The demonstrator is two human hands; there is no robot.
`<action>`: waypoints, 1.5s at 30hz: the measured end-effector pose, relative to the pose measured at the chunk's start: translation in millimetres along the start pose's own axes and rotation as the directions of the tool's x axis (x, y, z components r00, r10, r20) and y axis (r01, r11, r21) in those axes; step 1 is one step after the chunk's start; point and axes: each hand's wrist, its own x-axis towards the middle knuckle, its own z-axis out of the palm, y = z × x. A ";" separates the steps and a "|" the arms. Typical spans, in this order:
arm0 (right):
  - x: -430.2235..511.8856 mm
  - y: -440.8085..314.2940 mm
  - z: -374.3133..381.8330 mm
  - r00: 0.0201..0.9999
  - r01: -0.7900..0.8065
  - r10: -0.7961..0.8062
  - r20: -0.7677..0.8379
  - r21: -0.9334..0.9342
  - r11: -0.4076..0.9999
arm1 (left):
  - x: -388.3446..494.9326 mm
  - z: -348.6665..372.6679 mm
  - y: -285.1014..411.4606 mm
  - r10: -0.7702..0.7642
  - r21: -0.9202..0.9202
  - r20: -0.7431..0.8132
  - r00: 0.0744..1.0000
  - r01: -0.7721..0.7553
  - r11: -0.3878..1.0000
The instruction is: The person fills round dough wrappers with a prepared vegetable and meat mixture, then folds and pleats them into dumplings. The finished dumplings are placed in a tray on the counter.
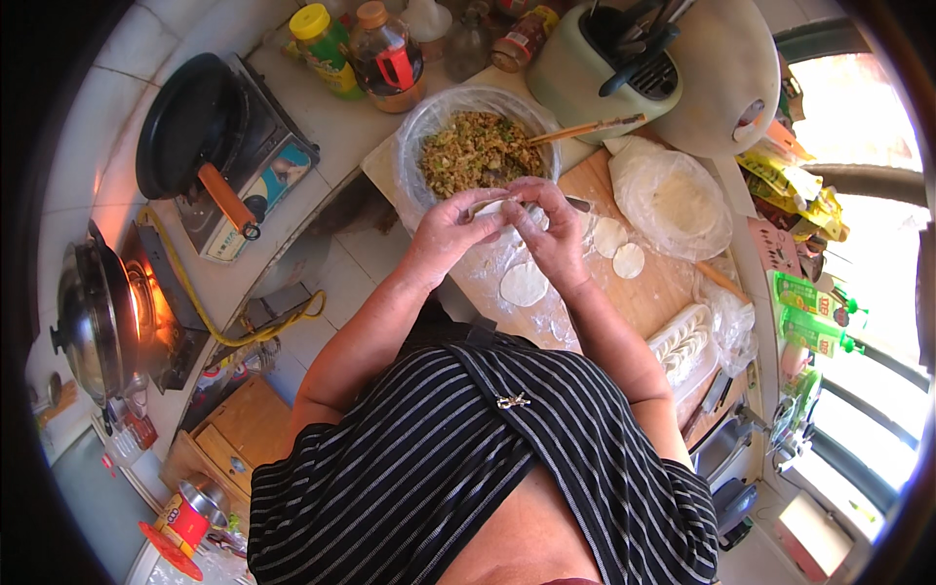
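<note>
Between my left hand (458, 232) and my right hand (548, 232), a folded dough wrapper (488, 209) is pinched at the near rim of the filling bowl. Fingers of both hands hide much of it. Minced filling with green bits (475, 150) fills the plastic-lined bowl (406, 157), where chopsticks (585, 129) lean over the right rim. Round dough wrappers (524, 284) lie on the floured wooden board (658, 289), near and to the right of my hands. At the board's right, a white tray (700, 365) holds rows of shaped dumplings (681, 345).
A plastic-covered bowl of pale dough or flour (684, 201) stands at the back right, near a knife block (607, 66). Bottles and jars (386, 58) line the back. At left are a frying pan (191, 124) on a portable stove and a lidded pot (91, 322) by a glowing burner.
</note>
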 end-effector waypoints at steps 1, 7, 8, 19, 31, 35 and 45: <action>0.0 -1.3 -0.8 0.998 -0.057 0.057 0.003 0.062 0.996 | 1.1 -0.8 -0.2 -0.008 0.014 -0.001 1.000 0.008 1.000; 6.2 -10.5 -14.0 0.988 -0.119 0.110 0.109 0.079 0.990 | 2.2 -0.4 -2.4 0.130 0.079 0.002 0.992 -0.129 0.988; 7.7 -12.8 -15.8 0.989 -0.080 0.076 0.130 0.027 0.996 | 2.7 -0.3 -4.0 0.181 0.108 0.007 0.984 -0.180 0.978; 11.1 -21.0 -11.4 0.978 0.177 -0.157 0.134 -0.156 0.972 | 1.5 2.6 -5.8 0.256 0.181 -0.023 0.966 -0.248 0.952; -0.8 -25.6 -13.4 0.990 -0.027 0.041 -0.132 0.110 0.994 | -3.8 0.3 13.1 0.088 0.010 -0.097 0.991 -0.088 0.996; -3.7 -17.9 -17.7 0.994 0.086 -0.088 -0.070 -0.024 0.996 | -1.2 -1.3 9.1 0.129 0.042 -0.060 0.990 -0.126 0.991; -4.5 -9.4 -13.2 0.983 -0.128 0.148 -0.108 0.174 0.976 | -1.8 3.6 11.6 0.004 -0.172 -0.099 0.995 -0.022 0.985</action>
